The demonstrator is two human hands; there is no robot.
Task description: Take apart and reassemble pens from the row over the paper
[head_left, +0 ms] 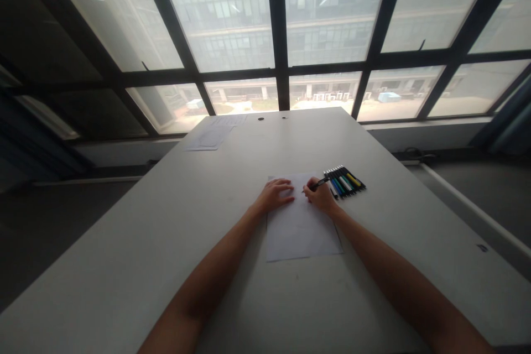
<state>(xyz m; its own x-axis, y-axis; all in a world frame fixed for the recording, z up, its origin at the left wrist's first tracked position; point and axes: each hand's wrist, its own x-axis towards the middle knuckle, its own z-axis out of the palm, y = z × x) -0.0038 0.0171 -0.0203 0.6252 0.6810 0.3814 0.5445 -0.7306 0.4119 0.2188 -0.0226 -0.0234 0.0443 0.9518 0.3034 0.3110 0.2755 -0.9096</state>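
Note:
A white sheet of paper (pixel 301 227) lies on the grey table (pixel 166 232) in front of me. My left hand (pixel 276 194) rests flat on the sheet's upper left part, fingers spread. My right hand (pixel 320 194) grips a black pen (pixel 318 183) with its tip pointing at the paper's upper middle. Just right of that hand lies a row of several pens (pixel 345 181) with black, blue, green, white and yellow bodies, side by side on the table.
More paper sheets (pixel 211 135) lie at the table's far left corner. Two small dark round spots (pixel 261 119) sit near the far edge. Large windows with dark frames (pixel 279 38) stand beyond the table. Floor drops away on both sides.

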